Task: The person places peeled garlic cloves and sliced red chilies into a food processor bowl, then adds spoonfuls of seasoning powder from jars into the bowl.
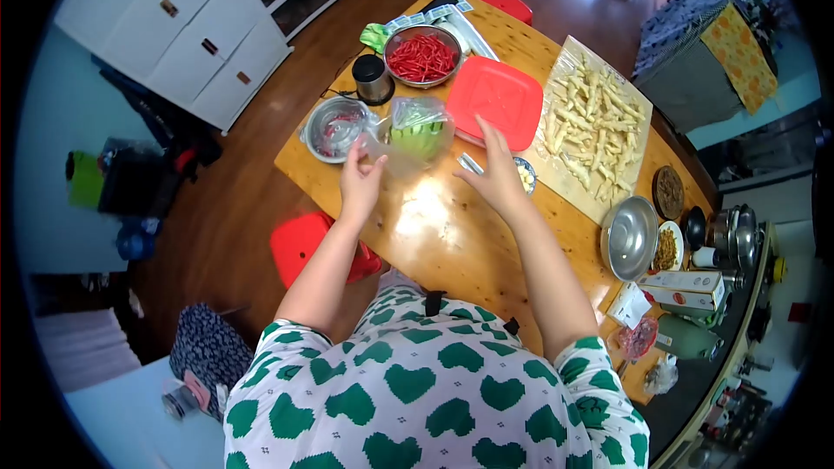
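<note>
My left hand [360, 178] is closed on a clear, filmy piece of plastic [395, 159], which is blurred. Behind it, a plastic-covered bowl with something green [417, 132] stands on the wooden table [434, 243]. My right hand [497, 169] is spread with nothing in it, just below the red lid [495, 102]. Beside that hand are a small patterned dish [525, 175] with pale pieces and a silvery strip [471, 163]. Left of the green contents sits a metal bowl [334, 130] with a little red in it.
Red chillies fill a colander [423, 56] near a dark-topped grinder [373, 80]. Chicken feet [595, 126] cover a tray at the right. An empty steel bowl [630, 239], boxes [686, 289] and pans line the right edge. Red stools [300, 247] stand beside the table.
</note>
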